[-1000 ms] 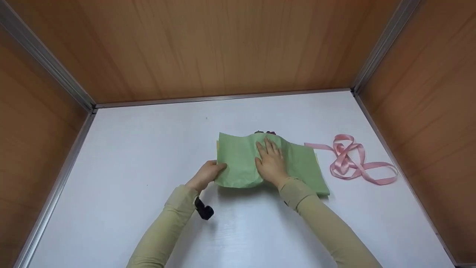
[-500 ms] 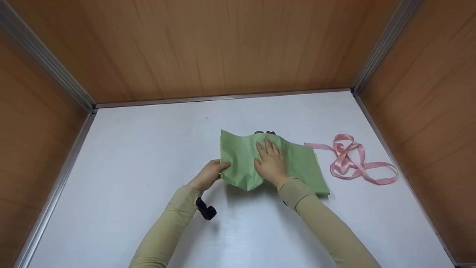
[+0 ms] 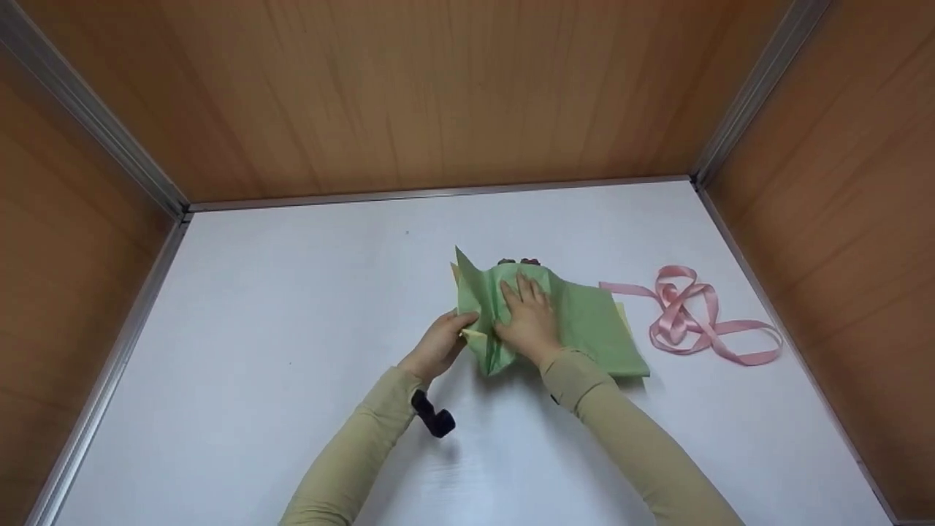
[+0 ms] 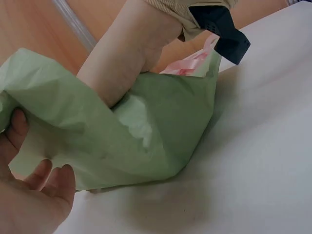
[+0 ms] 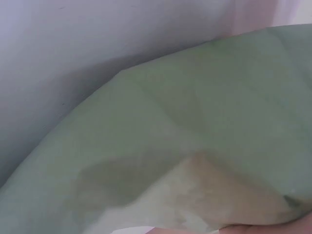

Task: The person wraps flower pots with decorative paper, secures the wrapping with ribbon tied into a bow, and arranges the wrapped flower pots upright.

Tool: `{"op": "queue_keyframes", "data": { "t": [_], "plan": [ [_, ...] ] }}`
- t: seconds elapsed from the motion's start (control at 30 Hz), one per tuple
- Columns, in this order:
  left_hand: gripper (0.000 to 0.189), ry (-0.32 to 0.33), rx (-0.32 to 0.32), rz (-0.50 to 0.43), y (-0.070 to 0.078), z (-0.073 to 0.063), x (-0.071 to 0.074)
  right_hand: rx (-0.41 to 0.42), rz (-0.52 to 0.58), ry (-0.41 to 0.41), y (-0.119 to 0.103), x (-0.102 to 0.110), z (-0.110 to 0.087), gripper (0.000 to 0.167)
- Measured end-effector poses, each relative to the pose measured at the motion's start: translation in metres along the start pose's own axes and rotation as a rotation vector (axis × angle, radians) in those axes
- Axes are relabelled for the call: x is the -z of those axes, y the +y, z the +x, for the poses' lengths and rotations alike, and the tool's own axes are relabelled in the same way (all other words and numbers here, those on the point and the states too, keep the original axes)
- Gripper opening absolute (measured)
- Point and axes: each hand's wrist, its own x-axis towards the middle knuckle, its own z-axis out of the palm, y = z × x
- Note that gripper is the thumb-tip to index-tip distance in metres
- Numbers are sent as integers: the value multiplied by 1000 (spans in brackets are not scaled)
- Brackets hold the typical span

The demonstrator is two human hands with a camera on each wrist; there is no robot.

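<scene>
Green wrapping paper [image 3: 595,321] lies folded over a bulge in the middle of the table, with a yellow layer showing at its edges. My left hand [image 3: 442,340] pinches the paper's raised left edge between thumb and fingers. In the left wrist view, the left hand's fingers [image 4: 61,183] curl behind the green sheet. My right hand [image 3: 529,321] rests spread on the bulge, pressing the paper, fingers pointing away from me. Small dark red tops [image 3: 529,261] peek out beyond the paper's far edge; the rest of them is hidden underneath. Green paper fills most of the right wrist view.
A loosely looped pink ribbon [image 3: 679,321] lies right of the paper, one end reaching close to its corner. Wooden panels [image 3: 438,95] with metal edging stand around the white table [image 3: 292,292] at the back and sides.
My left hand has moved right, drawing the paper's left edge inward, so the sheet now stands up in creases beside my right hand. The right hand has stayed nearly in place.
</scene>
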Motion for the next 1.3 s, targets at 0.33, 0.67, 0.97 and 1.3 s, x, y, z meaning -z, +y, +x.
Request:
{"op": "queue_keyframes", "data": {
  "t": [0.33, 0.67, 0.97, 1.3],
  "plan": [
    [45, 23, -37, -438, -18, 9, -34, 72, 61, 10, -1, 2, -3, 58],
    [51, 3, -61, -611, -21, 15, -48, 19, 250, -65, 1, 11, 0, 51],
    [49, 33, -101, -331, -19, 19, -62, -66, 835, -160, 13, 24, 3, 57],
    [44, 99, -101, -4, -24, 16, -64, -159, 1104, -245, 17, 23, 0, 61]
  ]
}}
